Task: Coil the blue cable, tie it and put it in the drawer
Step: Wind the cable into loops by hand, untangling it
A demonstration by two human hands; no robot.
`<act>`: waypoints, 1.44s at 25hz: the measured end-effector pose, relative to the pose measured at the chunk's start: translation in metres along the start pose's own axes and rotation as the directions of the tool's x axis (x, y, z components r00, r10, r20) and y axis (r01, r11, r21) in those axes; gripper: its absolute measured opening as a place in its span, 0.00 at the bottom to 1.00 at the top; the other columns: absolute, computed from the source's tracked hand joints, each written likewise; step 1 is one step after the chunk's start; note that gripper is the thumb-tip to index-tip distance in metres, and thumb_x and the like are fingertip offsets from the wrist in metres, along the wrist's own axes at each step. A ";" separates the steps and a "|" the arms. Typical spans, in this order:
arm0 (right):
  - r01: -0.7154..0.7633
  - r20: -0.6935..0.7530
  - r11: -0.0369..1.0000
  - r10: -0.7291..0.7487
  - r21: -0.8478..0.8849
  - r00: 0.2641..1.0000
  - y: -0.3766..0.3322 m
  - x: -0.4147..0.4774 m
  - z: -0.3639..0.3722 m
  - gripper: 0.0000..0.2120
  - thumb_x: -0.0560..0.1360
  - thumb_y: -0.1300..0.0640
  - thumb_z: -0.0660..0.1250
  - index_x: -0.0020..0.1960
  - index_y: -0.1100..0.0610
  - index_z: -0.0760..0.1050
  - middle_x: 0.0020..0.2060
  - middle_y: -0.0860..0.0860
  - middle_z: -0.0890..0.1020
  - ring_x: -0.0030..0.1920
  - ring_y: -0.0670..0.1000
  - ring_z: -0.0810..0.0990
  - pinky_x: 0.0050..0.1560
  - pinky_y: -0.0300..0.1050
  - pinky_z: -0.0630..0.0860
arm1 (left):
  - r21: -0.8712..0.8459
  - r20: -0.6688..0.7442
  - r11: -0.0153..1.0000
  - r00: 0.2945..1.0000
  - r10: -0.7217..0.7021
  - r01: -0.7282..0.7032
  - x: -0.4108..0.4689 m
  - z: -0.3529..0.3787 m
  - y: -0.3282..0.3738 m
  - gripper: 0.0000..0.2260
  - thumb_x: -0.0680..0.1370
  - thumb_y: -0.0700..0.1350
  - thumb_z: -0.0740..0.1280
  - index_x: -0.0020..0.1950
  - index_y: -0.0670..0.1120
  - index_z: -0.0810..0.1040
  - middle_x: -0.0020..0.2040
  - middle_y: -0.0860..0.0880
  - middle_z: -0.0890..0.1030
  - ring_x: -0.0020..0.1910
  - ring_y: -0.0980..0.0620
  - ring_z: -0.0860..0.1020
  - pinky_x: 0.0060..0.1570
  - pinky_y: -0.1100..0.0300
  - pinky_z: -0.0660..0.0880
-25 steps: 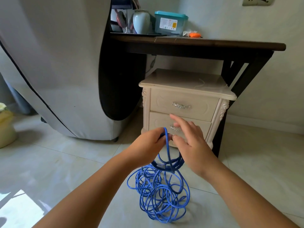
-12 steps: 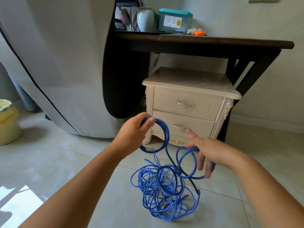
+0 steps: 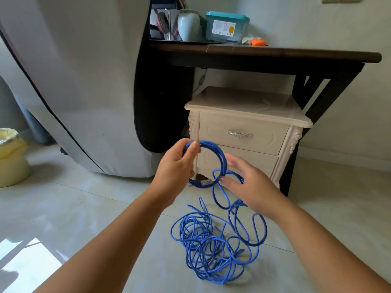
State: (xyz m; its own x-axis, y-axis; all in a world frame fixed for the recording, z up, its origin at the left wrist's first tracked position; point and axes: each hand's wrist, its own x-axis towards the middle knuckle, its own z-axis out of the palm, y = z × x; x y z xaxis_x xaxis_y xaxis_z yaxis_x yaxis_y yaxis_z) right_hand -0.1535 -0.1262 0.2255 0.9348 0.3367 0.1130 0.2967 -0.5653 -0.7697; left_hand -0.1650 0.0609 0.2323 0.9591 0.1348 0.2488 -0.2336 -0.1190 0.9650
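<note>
- Far left, on the floor [image 3: 63,208]: a yellow bin [image 3: 11,161] lined with a bag.
- Right of it: a big grey cover [image 3: 84,81] draped over something bulky and reaching down to the floor.
- Left hand [image 3: 177,166]: raised in front of the nightstand [image 3: 243,102], gripping a small coil [image 3: 223,159]. Thumb pressed on top of the coil, fingers curled behind it.
- Coil: several turns of blue, held upright and facing the camera, with a clear plug [image 3: 206,182] at its bottom edge.
- Cable [image 3: 208,244]: mostly a loose tangle on the floor, below and between the two hands. One strand rising from the tangle to the right hand and on to the coil. None of it tied, none in a drawer.
- Right hand [image 3: 249,187]: just right of the coil, fingers stretched nearly straight toward it. A loop of cable running between thumb and fingers; pinched or merely lying there, cannot tell.
- Nightstand: cream, carved at the corners, behind the hands and tucked under the table [image 3: 275,55]. Top drawer [image 3: 264,134] and lower drawer [image 3: 258,163] both shut, with a silver handle on the top one. Lower one partly hidden by the hands and coil.
- Table: dark wood, across the upper right. On it, from the left: a pale vase [image 3: 188,25], a teal-lidded box [image 3: 227,26], a small orange thing [image 3: 258,41].
</note>
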 end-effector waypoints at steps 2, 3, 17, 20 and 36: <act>0.008 0.009 0.986 -0.010 0.164 1.000 -0.004 0.002 0.009 0.15 0.79 0.51 0.67 0.63 0.40 0.70 0.59 0.39 0.80 0.61 0.38 0.77 0.62 0.37 0.68 | -0.008 0.047 1.000 0.999 0.014 -0.014 -0.003 0.007 0.001 0.11 0.84 0.48 0.59 0.48 0.44 0.76 0.30 0.51 0.65 0.28 0.56 0.64 0.30 0.62 0.65; 0.003 0.002 0.956 -0.004 0.292 1.000 -0.006 0.003 0.012 0.10 0.80 0.52 0.66 0.59 0.42 0.72 0.54 0.43 0.84 0.57 0.41 0.80 0.61 0.39 0.72 | -0.031 0.051 1.000 0.999 0.004 -0.003 -0.004 0.010 0.002 0.11 0.84 0.48 0.59 0.48 0.44 0.76 0.30 0.51 0.65 0.28 0.55 0.63 0.30 0.62 0.65; -0.105 0.054 0.562 0.106 0.820 0.993 -0.013 -0.001 0.004 0.13 0.84 0.54 0.55 0.45 0.60 0.72 0.25 0.49 0.66 0.28 0.50 0.70 0.39 0.46 0.73 | -0.486 0.353 0.760 0.892 -0.281 0.431 -0.002 0.005 0.011 0.11 0.83 0.46 0.58 0.49 0.41 0.75 0.31 0.51 0.62 0.26 0.55 0.62 0.30 0.61 0.70; -0.096 0.067 0.741 0.069 0.664 0.995 -0.014 -0.001 0.001 0.13 0.84 0.54 0.55 0.44 0.58 0.70 0.25 0.47 0.61 0.25 0.47 0.64 0.38 0.46 0.75 | -0.359 0.438 0.784 0.833 -0.338 0.507 -0.001 -0.007 0.014 0.13 0.80 0.47 0.59 0.51 0.39 0.78 0.33 0.47 0.71 0.29 0.52 0.71 0.37 0.54 0.78; -0.219 0.204 0.645 0.099 0.732 0.974 -0.019 0.004 -0.005 0.21 0.81 0.42 0.51 0.60 0.57 0.72 0.27 0.53 0.72 0.27 0.51 0.70 0.38 0.49 0.68 | 0.171 0.139 0.981 0.984 -0.114 0.089 -0.005 0.013 0.013 0.16 0.81 0.55 0.64 0.39 0.46 0.75 0.28 0.51 0.64 0.26 0.54 0.61 0.27 0.58 0.60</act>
State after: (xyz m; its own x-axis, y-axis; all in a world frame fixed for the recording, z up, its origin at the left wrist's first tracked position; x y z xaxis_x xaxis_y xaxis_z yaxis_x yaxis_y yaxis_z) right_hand -0.1546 -0.1179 0.2440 0.8999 0.4258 -0.0945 -0.1566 0.1132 -0.9812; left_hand -0.1708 0.0461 0.2426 0.9923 0.0098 0.1234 -0.1160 -0.2733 0.9549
